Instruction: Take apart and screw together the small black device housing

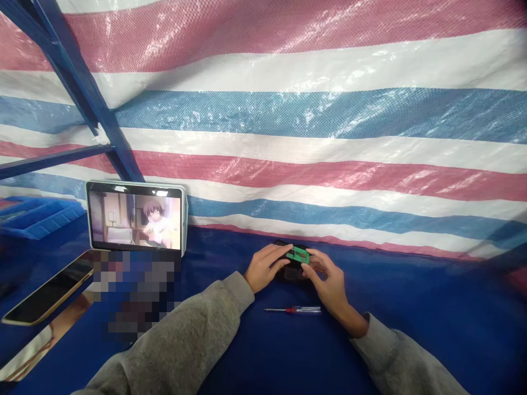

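Held between two bare hands right of the frame's center, a small green board (300, 255) sits above a dark object (293, 271) on the blue surface (263, 351). I see the left hand's (267, 267) fingers closed on its left side, and the right hand's (327, 278) thumb and fingers gripping its right end. The board looks flat, roughly rectangular, with dark openings. Below lies a screwdriver (293, 310), clear-handled and red-collared, near gray fleecy sleeves (197, 329).
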### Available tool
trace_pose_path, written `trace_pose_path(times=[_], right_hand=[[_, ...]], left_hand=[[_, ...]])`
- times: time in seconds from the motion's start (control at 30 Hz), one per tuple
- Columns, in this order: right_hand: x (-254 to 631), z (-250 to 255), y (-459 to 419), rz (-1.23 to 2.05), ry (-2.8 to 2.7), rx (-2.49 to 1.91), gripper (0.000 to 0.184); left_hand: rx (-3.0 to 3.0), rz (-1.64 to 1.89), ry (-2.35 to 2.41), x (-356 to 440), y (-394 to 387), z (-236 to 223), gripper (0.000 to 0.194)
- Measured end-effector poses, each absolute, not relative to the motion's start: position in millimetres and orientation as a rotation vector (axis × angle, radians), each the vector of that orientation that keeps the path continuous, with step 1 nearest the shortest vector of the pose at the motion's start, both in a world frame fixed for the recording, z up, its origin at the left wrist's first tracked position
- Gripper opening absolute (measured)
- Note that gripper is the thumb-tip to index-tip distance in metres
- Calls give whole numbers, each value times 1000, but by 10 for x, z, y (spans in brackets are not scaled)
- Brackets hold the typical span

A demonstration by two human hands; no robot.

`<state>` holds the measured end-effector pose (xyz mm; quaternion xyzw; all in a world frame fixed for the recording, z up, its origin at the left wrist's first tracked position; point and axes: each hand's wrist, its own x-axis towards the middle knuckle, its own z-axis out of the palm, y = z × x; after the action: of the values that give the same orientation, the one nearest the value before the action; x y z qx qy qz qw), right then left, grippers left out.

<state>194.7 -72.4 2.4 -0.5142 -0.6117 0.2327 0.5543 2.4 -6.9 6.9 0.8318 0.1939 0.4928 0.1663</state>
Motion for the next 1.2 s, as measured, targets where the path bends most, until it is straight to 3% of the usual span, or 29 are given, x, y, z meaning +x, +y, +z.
trace_pose_path(times=[0.27,0.43,0.9,1.2], right_hand=[[1958,3,-700,584,-1386,-1253,22],[1949,49,-711,487,-1459,-1286,23],[1975,52,-711,342,-1545,-1381,32],[2014,19,-704,290,-1464,-1436,33]], left_hand=[[2401,1366,570,26,-66,31,39],[2469,1311,661,10,-63,31,45],[2728,1337,686,-15,-90,80,25],[2816,969,845,-19,-114,110,17]])
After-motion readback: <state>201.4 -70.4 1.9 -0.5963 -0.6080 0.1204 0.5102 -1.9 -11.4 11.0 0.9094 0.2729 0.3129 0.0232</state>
